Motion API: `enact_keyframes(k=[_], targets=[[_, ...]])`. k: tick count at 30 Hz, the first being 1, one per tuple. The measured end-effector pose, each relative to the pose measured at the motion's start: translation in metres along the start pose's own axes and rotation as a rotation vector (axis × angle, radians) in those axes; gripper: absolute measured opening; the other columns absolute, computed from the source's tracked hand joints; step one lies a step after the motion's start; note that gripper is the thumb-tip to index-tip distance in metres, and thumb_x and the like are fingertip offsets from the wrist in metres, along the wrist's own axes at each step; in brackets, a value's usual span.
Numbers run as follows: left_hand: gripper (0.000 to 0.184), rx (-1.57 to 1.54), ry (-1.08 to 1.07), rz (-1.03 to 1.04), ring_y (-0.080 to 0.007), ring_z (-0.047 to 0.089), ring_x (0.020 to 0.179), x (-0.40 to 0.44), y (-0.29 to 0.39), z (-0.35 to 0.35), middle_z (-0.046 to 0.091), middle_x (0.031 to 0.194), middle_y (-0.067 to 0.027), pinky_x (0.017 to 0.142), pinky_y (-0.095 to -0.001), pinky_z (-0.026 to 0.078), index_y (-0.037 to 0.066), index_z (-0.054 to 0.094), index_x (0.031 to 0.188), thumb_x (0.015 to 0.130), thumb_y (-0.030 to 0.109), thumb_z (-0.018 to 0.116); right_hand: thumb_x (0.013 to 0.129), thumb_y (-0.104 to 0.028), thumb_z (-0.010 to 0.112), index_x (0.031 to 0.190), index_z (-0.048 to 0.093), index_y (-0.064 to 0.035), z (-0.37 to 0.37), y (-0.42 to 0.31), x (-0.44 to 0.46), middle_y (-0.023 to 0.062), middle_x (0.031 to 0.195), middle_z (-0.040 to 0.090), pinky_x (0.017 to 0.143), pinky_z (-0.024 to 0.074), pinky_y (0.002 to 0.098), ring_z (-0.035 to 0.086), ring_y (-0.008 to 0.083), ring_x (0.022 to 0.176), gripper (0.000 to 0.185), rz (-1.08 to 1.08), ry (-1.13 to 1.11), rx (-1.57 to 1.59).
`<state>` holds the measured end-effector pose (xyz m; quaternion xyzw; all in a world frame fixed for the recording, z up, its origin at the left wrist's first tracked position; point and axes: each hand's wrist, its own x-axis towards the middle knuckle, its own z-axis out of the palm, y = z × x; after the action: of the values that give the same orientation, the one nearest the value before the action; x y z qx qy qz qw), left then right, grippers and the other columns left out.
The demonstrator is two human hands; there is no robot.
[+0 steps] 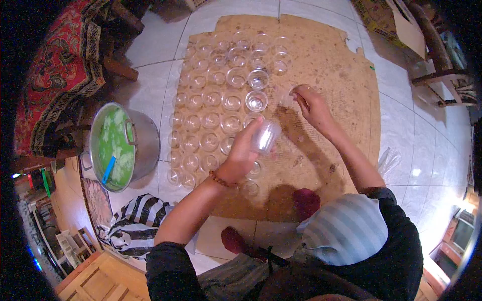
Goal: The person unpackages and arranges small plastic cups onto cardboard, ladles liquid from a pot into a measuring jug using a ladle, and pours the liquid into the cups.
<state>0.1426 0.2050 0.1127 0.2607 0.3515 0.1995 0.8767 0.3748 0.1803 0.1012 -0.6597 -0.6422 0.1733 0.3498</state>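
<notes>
My left hand (pixel 247 149) is wrapped round a stack of clear plastic cups (pixel 266 136), held tilted above the cardboard sheet (pixel 331 65). To its right, my right hand (pixel 312 106) pinches a single clear cup (pixel 287 97) by its edge, over the cardboard. That cup is faint and hard to make out. Rows of clear cups stand on the left and middle of the sheet, among them one cup (pixel 256 101) just above my left hand and another (pixel 258 79) behind it.
A large metal pot (pixel 146 150) with green contents and a blue-handled tool (pixel 108 169) stands left of the cardboard. Below it lies a striped plastic bag (pixel 135 220). A cardboard box (pixel 386 22) and wooden furniture legs (pixel 437 78) are at the upper right.
</notes>
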Motion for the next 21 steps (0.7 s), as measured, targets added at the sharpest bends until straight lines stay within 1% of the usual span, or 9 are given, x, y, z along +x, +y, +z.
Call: enact_keyframes(k=[1, 3, 5, 7, 9, 12, 15, 18, 21], targets=[[0.036, 0.069, -0.018, 0.079, -0.0200, 0.058, 0.090, -0.010, 0.001, 0.005, 0.060, 0.102, -0.0066, 0.077, -0.0344, 0.050, 0.006, 0.052, 0.114, 0.090, 0.033, 0.053, 0.084, -0.012, 0.053, 0.093, 0.056, -0.0014, 0.006, 0.013, 0.001, 0.0162, 0.089, 0.059, 0.072, 0.0464, 0.0400, 0.058, 0.0347, 0.083, 0.014, 0.079, -0.022, 0.063], [0.037, 0.048, -0.009, 0.083, -0.0195, 0.058, 0.087, -0.013, 0.003, 0.010, 0.059, 0.101, -0.0071, 0.073, -0.0345, 0.051, 0.006, 0.051, 0.113, 0.089, 0.034, 0.054, 0.085, -0.012, 0.056, 0.094, 0.057, -0.0008, 0.021, 0.035, 0.004, 0.0161, 0.095, 0.059, 0.073, 0.0476, 0.0391, 0.057, 0.0361, 0.085, 0.014, 0.233, -0.064, 0.191], [0.037, -0.133, 0.051, -0.073, -0.0193, 0.059, 0.079, -0.007, 0.005, 0.014, 0.058, 0.095, -0.0084, 0.064, -0.0352, 0.052, 0.005, 0.051, 0.108, 0.090, 0.037, 0.053, 0.085, -0.012, 0.055, 0.095, 0.058, -0.0013, 0.032, 0.046, 0.004, 0.0164, 0.097, 0.058, 0.076, 0.0474, 0.0395, 0.057, 0.0356, 0.088, 0.015, 0.111, -0.081, -0.059], [0.036, 0.221, -0.022, 0.268, -0.0193, 0.059, 0.080, -0.010, -0.011, 0.008, 0.059, 0.095, -0.0086, 0.063, -0.0355, 0.052, 0.005, 0.051, 0.107, 0.089, 0.037, 0.053, 0.085, -0.013, 0.055, 0.096, 0.058, -0.0017, 0.036, 0.041, 0.008, 0.0168, 0.099, 0.058, 0.078, 0.0472, 0.0399, 0.057, 0.0353, 0.091, 0.016, 0.054, -0.113, -0.217], [0.036, 0.314, -0.061, 0.323, -0.0196, 0.059, 0.085, -0.011, -0.014, 0.003, 0.058, 0.099, -0.0088, 0.067, -0.0355, 0.051, 0.006, 0.050, 0.110, 0.089, 0.035, 0.055, 0.085, -0.014, 0.054, 0.097, 0.058, -0.0022, 0.038, 0.038, 0.012, 0.0173, 0.100, 0.058, 0.078, 0.0471, 0.0402, 0.056, 0.0352, 0.094, 0.017, 0.063, -0.161, -0.290], [0.041, 0.076, -0.035, 0.039, -0.0210, 0.058, 0.094, -0.007, -0.003, -0.002, 0.058, 0.107, -0.0095, 0.075, -0.0356, 0.051, 0.008, 0.048, 0.118, 0.088, 0.035, 0.056, 0.085, -0.015, 0.054, 0.101, 0.058, -0.0018, 0.041, 0.038, 0.020, 0.0174, 0.103, 0.058, 0.079, 0.0464, 0.0411, 0.056, 0.0359, 0.093, 0.021, 0.087, -0.164, -0.241], [0.040, -0.056, 0.029, -0.066, -0.0229, 0.059, 0.093, 0.003, -0.006, -0.008, 0.059, 0.107, -0.0097, 0.073, -0.0364, 0.051, 0.009, 0.049, 0.117, 0.088, 0.037, 0.055, 0.079, -0.008, 0.053, 0.089, 0.059, 0.0026, 0.034, 0.024, 0.021, 0.0238, 0.092, 0.060, 0.074, 0.0466, 0.0451, 0.057, 0.0418, 0.085, 0.016, -0.008, 0.000, -0.131], [0.040, -0.073, 0.050, -0.065, -0.0234, 0.059, 0.092, 0.002, -0.005, -0.009, 0.059, 0.108, -0.0088, 0.072, -0.0368, 0.052, 0.009, 0.048, 0.118, 0.088, 0.036, 0.055, 0.090, -0.022, 0.053, 0.107, 0.058, -0.0011, 0.022, 0.011, 0.009, 0.0127, 0.102, 0.061, 0.068, 0.0485, 0.0317, 0.058, 0.0245, 0.075, 0.028, -0.002, -0.011, 0.006], [0.040, -0.073, 0.031, -0.073, -0.0229, 0.060, 0.092, 0.005, -0.010, -0.014, 0.059, 0.108, -0.0080, 0.071, -0.0369, 0.052, 0.009, 0.048, 0.117, 0.089, 0.036, 0.054, 0.092, -0.027, 0.052, 0.105, 0.061, -0.0022, 0.002, -0.028, -0.009, 0.0059, 0.091, 0.064, 0.062, 0.0464, 0.0258, 0.055, 0.0125, 0.069, 0.029, 0.321, -0.405, 0.464]])
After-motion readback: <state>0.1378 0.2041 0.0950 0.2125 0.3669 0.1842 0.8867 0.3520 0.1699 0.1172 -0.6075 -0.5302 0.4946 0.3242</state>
